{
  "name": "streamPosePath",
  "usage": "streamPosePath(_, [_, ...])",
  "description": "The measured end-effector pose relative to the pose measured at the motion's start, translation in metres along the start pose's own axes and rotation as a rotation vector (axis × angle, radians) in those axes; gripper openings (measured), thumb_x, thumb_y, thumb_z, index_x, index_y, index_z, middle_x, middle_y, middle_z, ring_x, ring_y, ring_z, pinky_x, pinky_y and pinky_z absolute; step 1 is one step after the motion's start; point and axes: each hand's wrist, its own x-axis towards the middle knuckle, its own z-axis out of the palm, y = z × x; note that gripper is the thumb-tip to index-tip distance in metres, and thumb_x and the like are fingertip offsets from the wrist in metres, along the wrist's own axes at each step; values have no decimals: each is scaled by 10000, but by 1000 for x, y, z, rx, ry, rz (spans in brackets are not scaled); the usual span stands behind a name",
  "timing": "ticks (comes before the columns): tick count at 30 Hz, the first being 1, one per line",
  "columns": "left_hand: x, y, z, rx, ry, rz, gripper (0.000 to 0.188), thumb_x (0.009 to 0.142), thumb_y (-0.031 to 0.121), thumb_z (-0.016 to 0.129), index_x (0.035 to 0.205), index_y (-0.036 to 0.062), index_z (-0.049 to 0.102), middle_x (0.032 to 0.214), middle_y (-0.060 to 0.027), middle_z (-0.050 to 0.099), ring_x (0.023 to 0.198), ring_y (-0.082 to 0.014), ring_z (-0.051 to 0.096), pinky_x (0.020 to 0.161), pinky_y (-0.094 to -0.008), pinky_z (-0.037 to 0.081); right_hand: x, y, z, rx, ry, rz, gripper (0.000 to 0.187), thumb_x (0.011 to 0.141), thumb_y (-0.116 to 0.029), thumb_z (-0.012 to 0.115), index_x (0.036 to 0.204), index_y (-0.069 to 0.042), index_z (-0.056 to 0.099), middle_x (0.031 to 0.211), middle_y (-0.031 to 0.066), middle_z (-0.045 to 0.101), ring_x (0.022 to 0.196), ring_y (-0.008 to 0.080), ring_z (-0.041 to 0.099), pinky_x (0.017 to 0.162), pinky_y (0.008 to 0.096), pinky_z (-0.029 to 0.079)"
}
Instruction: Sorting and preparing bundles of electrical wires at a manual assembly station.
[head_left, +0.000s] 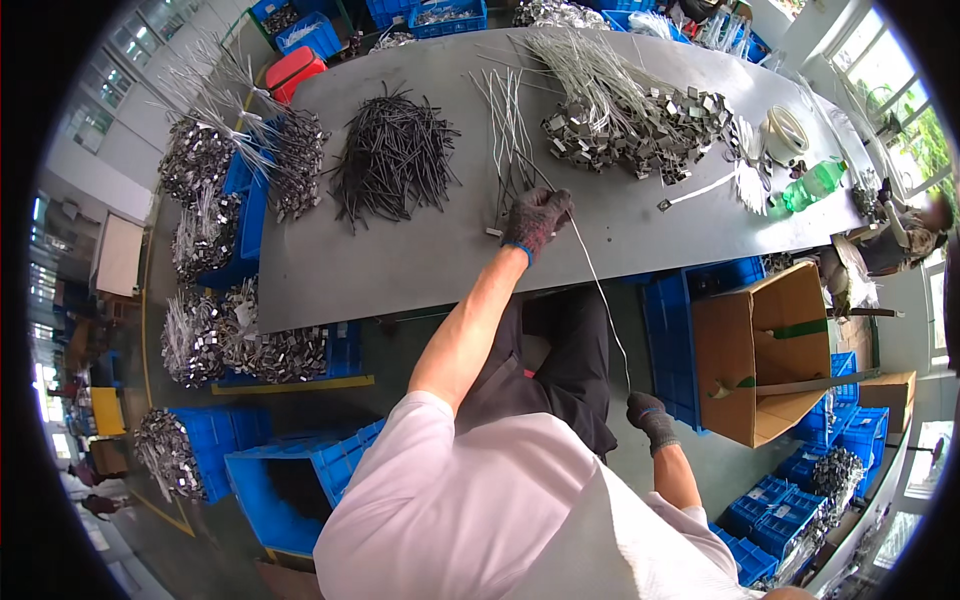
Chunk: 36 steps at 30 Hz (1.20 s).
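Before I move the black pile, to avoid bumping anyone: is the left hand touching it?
Apart: the head view shows bare tabletop between left hand and black pile.

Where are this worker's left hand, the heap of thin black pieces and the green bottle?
Left hand (pixel 538 218): head view, on the back of the glove.
Heap of thin black pieces (pixel 397 160): head view, on its middle.
Green bottle (pixel 814 186): head view, on its body.
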Motion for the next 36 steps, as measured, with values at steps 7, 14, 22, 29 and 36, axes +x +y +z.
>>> streamPosePath(7, [-23, -73, 43, 19, 6, 272, 194, 947, 187, 703, 902, 0, 732, 767, -35, 703, 719, -108, 646, 650, -274, 522, 13, -166, -250, 1197, 578, -253, 293, 942, -243, 638, 1125, -15, 655, 976, 226, 697, 904, 409, 670, 800, 439, 544])
streamPosePath(14, [-6, -92, 7, 65, 101, 202, 297, 926, 289, 725, 845, 3, 733, 693, -14, 654, 654, -81, 538, 590, -300, 442, 141, -221, -285, 979, 1035, -443, 406, 974, -303, 578, 1209, 27, 576, 828, 176, 655, 857, 285, 685, 674, 400, 540])
streamPosePath(22, [64, -62, -103, 537, 160, 205, 422, 905, 452, 596, 850, 47, 700, 731, -153, 657, 679, -244, 638, 659, -422, 496, 171, -169, -321, 841, 972, -135, 413, 931, -144, 614, 1339, -110, 561, 1373, 171, 537, 1086, 332, 648, 810, 424, 574])
streamPosePath(29, [81, -29, -195, 1261, 675, -143, 443, 861, 489, 619, 971, 68, 704, 1072, -214, 707, 973, -381, 701, 786, -520, 553, 245, -63, -369, 619, 902, 356, 704, 872, -450, 633, 1418, -28, 498, 1256, 310, 611, 1110, 436, 632, 1004, 487, 479])
streamPosePath(36, [109, -31, -203, 1360, 482, -221, 441, 875, 430, 618, 1074, 57, 742, 1106, -224, 713, 1039, -393, 699, 840, -515, 569, 271, -52, -338, 927, 815, 169, 370, 913, -363, 599, 974, -15, 709, 913, 210, 719, 856, 323, 698, 714, 414, 547])
